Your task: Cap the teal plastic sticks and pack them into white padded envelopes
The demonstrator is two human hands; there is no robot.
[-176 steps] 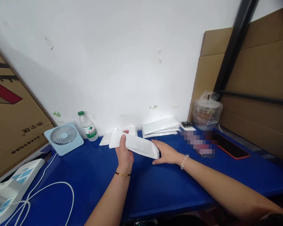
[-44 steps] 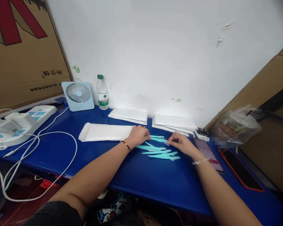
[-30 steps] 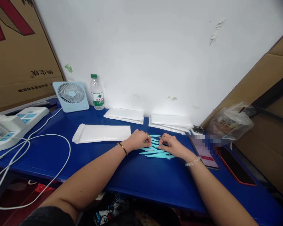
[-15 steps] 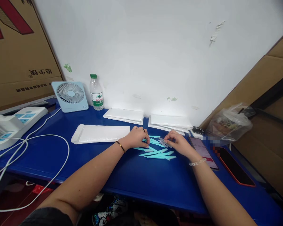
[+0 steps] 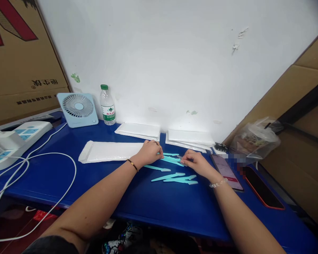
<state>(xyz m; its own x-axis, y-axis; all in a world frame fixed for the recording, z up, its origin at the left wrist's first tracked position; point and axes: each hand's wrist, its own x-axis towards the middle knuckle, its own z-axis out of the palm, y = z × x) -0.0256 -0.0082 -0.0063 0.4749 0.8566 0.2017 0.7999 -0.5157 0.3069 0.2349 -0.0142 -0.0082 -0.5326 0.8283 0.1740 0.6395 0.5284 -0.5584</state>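
Note:
Several teal eyebrow razors with pale caps are on the blue table. My left hand, with a ring and a dark bracelet, is closed on the handle ends of a small bunch of eyebrow razors. At the capped ends of that bunch, my right hand pinches with thumb and fingers. One razor lies partly beneath my left hand. Nearer to me rest a few loose razors, some overlapping. A white padded mailer lies flat beside my left hand, its right end hidden behind that hand.
Stacked white mailers lie along the wall. A blue fan and a water bottle stand back left, near a power strip with loose cables. Two phones and a bagged cup are at the right.
My left hand has moved slightly left and the right hand slightly down. The bunch of razors between them is now separated from the loose razors in front.

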